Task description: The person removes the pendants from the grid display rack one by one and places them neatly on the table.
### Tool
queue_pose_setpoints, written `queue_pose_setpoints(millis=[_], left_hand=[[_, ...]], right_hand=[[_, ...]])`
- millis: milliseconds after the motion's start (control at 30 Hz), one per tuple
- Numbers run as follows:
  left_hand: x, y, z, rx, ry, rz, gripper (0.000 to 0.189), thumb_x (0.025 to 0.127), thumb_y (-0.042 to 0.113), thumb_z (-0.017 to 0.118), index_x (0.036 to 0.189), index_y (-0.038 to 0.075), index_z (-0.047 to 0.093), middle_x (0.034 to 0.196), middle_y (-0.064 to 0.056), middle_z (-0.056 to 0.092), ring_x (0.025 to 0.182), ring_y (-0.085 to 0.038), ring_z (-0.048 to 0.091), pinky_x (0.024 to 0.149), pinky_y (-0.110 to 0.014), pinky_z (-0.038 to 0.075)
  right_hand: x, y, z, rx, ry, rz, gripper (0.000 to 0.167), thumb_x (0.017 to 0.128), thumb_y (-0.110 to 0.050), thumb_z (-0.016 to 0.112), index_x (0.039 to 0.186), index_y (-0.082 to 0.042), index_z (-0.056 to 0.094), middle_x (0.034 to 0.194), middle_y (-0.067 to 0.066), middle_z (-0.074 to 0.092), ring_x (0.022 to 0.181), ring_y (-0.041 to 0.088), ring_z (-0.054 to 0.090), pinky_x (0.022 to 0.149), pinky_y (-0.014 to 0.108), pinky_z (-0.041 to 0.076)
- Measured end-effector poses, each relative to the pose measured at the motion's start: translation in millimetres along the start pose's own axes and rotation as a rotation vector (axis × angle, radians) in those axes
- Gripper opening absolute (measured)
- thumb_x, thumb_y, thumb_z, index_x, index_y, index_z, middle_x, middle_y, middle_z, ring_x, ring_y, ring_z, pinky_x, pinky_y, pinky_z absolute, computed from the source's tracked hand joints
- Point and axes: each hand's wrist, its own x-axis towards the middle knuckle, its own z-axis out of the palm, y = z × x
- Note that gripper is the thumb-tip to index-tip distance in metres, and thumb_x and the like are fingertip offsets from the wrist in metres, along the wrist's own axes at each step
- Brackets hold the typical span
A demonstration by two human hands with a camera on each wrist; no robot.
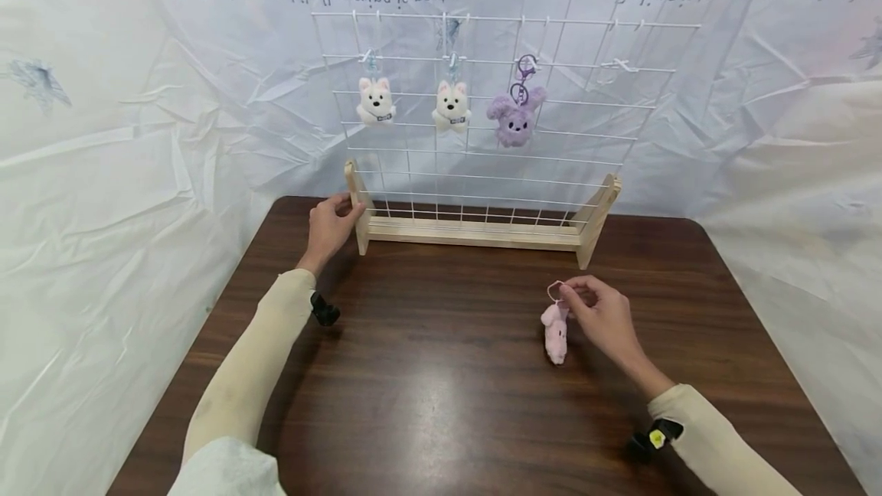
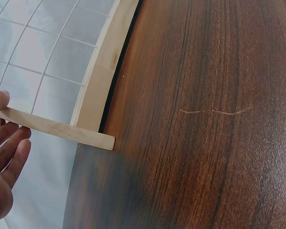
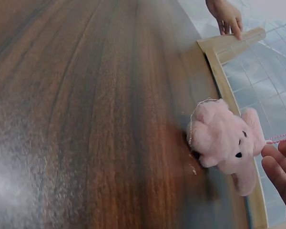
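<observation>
My right hand (image 1: pixel 606 316) pinches the thin pink cord loop (image 1: pixel 554 291) of a pink plush keychain (image 1: pixel 556 335), which hangs below the fingers over the table. In the right wrist view the plush toy (image 3: pixel 224 136) shows a floppy ear and dark eyes. At the far left, my left hand (image 1: pixel 332 226) holds the wooden side leg (image 1: pixel 357 209) of a display rack. The left wrist view has the thumb on one face of that leg (image 2: pixel 52 128) and fingers on the other. White wire grid (image 1: pixel 482 151) rises from the rack's wooden base (image 1: pixel 475 234).
Two white plush dog keychains (image 1: pixel 376 102) and a purple plush keychain (image 1: pixel 513 122) hang from hooks on the grid. A further hook (image 1: pixel 620 65) at right carries nothing. The rack stands at the back of the dark wooden table (image 1: pixel 413 343), before a white printed sheet (image 1: pixel 227 83).
</observation>
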Motion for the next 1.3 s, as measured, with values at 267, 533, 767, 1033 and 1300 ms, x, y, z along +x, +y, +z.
queue_pose_setpoints(millis=[267,533,767,1033,1300], left_hand=[[0.1,-1.8,1.7,-0.003,-0.007,-0.004,0.046,0.099,0.033,0.071,0.131,0.0,0.067,0.121,-0.021,0.072,0.11,-0.032,0.071,0.089,-0.05,0.059],[0.6,-0.6,2.7,0.0,-0.006,-0.007,0.046,0.098,0.033,0.071,0.131,0.0,0.068,0.12,-0.021,0.072,0.109,-0.032,0.072,0.088,-0.05,0.059],[1.2,-0.1,2.3,0.002,-0.01,-0.009,0.048,0.098,0.034,0.071,0.131,-0.001,0.067,0.121,-0.021,0.072,0.109,-0.032,0.072,0.089,-0.05,0.059],[1.2,-0.2,0.7,-0.001,-0.006,-0.016,0.045,0.098,0.031,0.071,0.131,0.0,0.068,0.12,-0.021,0.072,0.109,-0.032,0.072,0.088,-0.05,0.059],[2.2,-0.4,-0.7,0.003,-0.007,-0.023,0.045,0.098,0.031,0.072,0.131,0.0,0.068,0.12,-0.021,0.072,0.109,-0.032,0.072,0.088,-0.05,0.059]], right_hand=[[3.8,7,11,0.044,-0.041,0.023,0.019,0.101,-0.023,0.068,0.1,-0.004,0.072,0.082,0.009,0.076,0.07,0.014,0.074,0.059,0.033,0.061],[8.4,13,20,-0.002,-0.061,0.008,0.015,0.1,-0.023,0.07,0.1,-0.007,0.073,0.082,0.006,0.077,0.067,0.016,0.074,0.056,0.025,0.058],[18.1,18,25,-0.133,-0.066,-0.035,0.012,0.098,-0.023,0.073,0.098,-0.012,0.076,0.078,0.0,0.075,0.061,0.012,0.067,0.056,0.02,0.049],[27.9,29,32,-0.22,-0.129,-0.065,0.012,0.097,-0.025,0.073,0.099,-0.015,0.08,0.082,0.0,0.076,0.051,0.005,0.053,0.049,0.024,0.043],[35.2,34,34,-0.28,-0.136,-0.09,0.012,0.094,-0.02,0.077,0.099,-0.011,0.082,0.09,0.005,0.079,0.046,0.003,0.037,0.048,0.025,0.033]])
